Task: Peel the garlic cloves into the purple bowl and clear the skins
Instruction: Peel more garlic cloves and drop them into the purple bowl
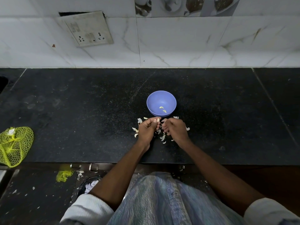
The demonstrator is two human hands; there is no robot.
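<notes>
Purple bowl (161, 103): round, upright on the black countertop, holding two peeled pale garlic cloves (162, 109) near its bottom. Garlic skins (162, 137): thin whitish flakes scattered on the counter just in front of the bowl, around the hands.

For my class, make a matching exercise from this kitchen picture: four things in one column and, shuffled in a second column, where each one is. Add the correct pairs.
Things:
1. peeled garlic cloves
2. yellow net bag
3. garlic skins
4. socket plate

Places:
A. on the tiled wall
B. at the counter's left edge
C. inside the purple bowl
D. scattered on the black counter around the hands

Pairs: 1-C, 2-B, 3-D, 4-A
</notes>
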